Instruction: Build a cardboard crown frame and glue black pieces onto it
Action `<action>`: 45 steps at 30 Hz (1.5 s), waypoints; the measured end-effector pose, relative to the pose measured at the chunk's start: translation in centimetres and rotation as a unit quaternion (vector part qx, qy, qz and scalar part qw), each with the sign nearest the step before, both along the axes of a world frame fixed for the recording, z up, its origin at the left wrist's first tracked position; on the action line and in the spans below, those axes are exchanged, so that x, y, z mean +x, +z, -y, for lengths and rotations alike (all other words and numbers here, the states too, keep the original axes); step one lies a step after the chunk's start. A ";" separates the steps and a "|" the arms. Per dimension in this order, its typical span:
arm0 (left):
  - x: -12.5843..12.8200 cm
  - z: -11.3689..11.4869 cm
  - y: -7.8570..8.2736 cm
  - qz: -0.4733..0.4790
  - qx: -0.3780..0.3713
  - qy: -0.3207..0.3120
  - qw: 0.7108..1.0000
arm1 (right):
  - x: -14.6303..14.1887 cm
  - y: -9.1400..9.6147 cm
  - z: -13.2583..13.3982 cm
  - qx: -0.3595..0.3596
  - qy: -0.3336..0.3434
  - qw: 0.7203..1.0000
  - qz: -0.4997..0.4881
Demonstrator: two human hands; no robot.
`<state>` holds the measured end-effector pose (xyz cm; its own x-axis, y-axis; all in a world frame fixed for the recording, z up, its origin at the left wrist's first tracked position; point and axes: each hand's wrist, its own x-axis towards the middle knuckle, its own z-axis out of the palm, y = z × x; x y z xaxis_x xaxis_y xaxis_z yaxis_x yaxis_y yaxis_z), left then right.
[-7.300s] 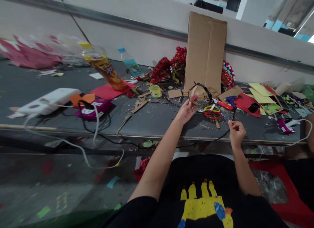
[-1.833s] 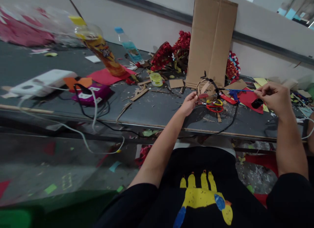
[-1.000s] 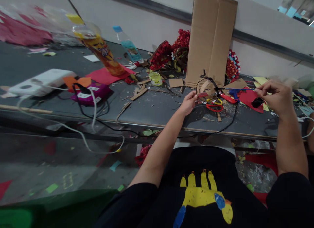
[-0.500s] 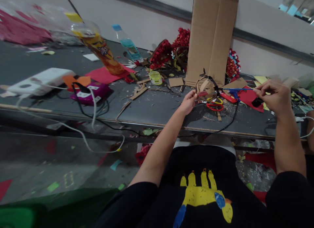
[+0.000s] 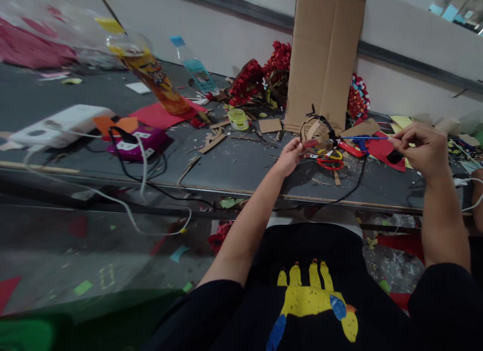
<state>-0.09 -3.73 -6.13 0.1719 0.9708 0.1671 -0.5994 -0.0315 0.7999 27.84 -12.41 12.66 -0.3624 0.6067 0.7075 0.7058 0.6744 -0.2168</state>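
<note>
My left hand (image 5: pixel 290 157) pinches the near left side of a thin dark hoop (image 5: pixel 302 129), which has black pieces along its far and right side. Closed around one end of a thin blue stick, rather like a paintbrush, my right hand (image 5: pixel 424 145) is off to the right. The blue stick (image 5: pixel 366 138) points left, its dark end at the black part of the hoop; whether they touch I cannot tell. Below the hoop lie scissors with red and yellow handles (image 5: pixel 330 163). Red-handled pliers (image 5: pixel 351 150) and a blue tool (image 5: pixel 362 145) lie beneath the stick.
A tall cardboard sheet (image 5: pixel 324 59) leans on the wall behind red flower-like clusters (image 5: pixel 249 81). Leftward stand a small yellow tub (image 5: pixel 238 120), a blue-capped bottle (image 5: pixel 198 69), an orange drink bottle (image 5: pixel 158 81) and a white power strip (image 5: pixel 62 124). A black cable (image 5: pixel 181 198) hangs along the table edge.
Both hands keep their grips on the hoop and the blue stick with hardly any movement. The whole view has shifted very slightly.
</note>
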 end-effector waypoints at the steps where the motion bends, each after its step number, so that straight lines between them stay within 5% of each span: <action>1: 0.0 0.0 0.1 0.002 0.001 -0.003 1.000 | -0.1 0.0 0.0 -0.001 0.002 1.000 0.004; 45: 0.0 0.3 0.4 0.008 -0.006 -0.002 1.000 | -0.3 0.2 0.0 0.002 -0.042 0.999 0.027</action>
<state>-0.10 -4.02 -5.68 0.1731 0.9721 0.1585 -0.6126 -0.0197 0.7901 27.49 -12.41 12.87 -0.3487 0.6343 0.6900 0.7706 0.6131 -0.1741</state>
